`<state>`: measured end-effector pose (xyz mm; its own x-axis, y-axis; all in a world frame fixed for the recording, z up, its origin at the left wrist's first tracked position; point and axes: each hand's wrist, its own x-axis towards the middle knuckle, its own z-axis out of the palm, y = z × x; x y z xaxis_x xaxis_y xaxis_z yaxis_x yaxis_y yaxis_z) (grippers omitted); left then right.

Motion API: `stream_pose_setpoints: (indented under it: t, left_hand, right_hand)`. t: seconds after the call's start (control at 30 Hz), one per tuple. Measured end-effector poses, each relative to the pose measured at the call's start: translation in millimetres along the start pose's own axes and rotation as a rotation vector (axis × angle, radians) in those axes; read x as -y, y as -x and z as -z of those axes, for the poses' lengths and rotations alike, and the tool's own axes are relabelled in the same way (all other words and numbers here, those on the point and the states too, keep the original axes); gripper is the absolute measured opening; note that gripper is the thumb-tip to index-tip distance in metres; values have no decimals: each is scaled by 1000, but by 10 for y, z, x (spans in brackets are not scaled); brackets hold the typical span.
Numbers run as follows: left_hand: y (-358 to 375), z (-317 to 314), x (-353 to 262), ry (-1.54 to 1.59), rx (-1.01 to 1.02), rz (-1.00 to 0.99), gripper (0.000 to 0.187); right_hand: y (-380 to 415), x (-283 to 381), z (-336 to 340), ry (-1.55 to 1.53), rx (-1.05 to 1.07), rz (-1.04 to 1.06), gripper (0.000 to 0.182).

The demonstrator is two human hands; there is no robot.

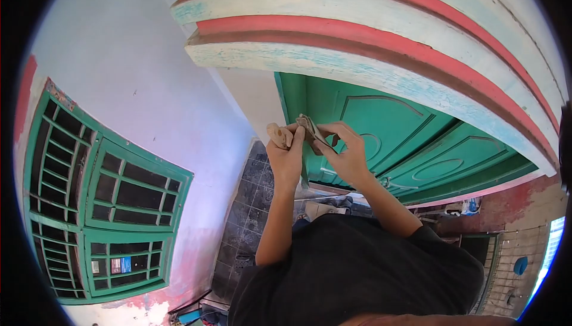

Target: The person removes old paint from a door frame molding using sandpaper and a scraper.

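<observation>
Both hands are raised together in front of the green door, working on one small folded grey-brown sheet (313, 134), worn at its edges. My left hand (286, 162) is closed, its thumb pressed on the sheet's left side. A pale beige lump (277, 136) with a darker spot sticks out at the left of that hand, against its fingers. On the sheet's right side my right hand (348, 156) pinches the edge between thumb and bent fingers. A narrow greenish strip (305, 171) hangs below the sheet, between the wrists.
A green panelled double door (381, 111) stands beyond the hands, under a red-and-white ledge (333, 28) with flaking paint. To the left, a pale wall (149, 58) holds a green barred window (128, 207). Dark floor tiles (247, 207) lie below.
</observation>
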<state>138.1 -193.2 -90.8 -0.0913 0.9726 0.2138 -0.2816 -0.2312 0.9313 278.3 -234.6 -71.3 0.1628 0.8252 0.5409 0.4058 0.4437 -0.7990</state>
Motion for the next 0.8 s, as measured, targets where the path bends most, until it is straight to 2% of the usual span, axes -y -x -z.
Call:
stream_pose_setpoints:
  t: [0.03, 0.1, 0.13, 0.2, 0.27, 0.3, 0.37, 0.5, 0.53, 0.6, 0.63, 0.7, 0.73, 0.8]
  left_hand:
    - [-15, -24, 4, -17, 17, 15, 25]
    - [-35, -30, 69, -41, 33, 27, 27]
    - [-34, 0, 154, -74, 39, 7, 23]
    - [8, 54, 197, -118, 44, -10, 19]
    - [65, 94, 166, 48, -74, 162, 20]
    - [84, 45, 46, 39, -78, 164, 20]
    - [154, -78, -259, 298, -131, 377, 28]
    - [249, -89, -203, 263, -176, 304, 39]
    - [259, -84, -172, 180, -154, 234, 40]
    - [280, -80, -110, 96, -142, 164, 42]
    - [278, -78, -83, 111, -187, 144, 44]
    - [279, -79, -56, 126, -237, 116, 47]
    - [285, -81, -49, 134, -268, 70, 47]
    - [301, -79, -18, 140, -306, 21, 48]
  right_hand:
    - [37, -57, 7, -5, -6, -4, 28]
    - [68, -154, 14, 131, -120, 305, 29]
    - [57, -162, 23, 125, -122, 302, 29]
    - [21, -154, 28, 298, -202, 602, 31]
    - [39, -183, 30, 317, -223, 625, 30]
    - [51, -201, 31, 344, -241, 652, 29]
    - [89, -257, 23, 340, -241, 650, 29]
    - [117, -395, -12, 310, -211, 652, 24]
    - [104, -396, -8, 299, -208, 653, 24]
    - [81, -363, 26, 315, -136, 577, 43]
    - [72, -334, 47, 307, -131, 580, 43]
    - [40, -288, 80, 366, -164, 186, 59]
    - [44, -348, 101, 358, -160, 194, 59]
    - [72, -508, 167, -210, 97, -263, 67]
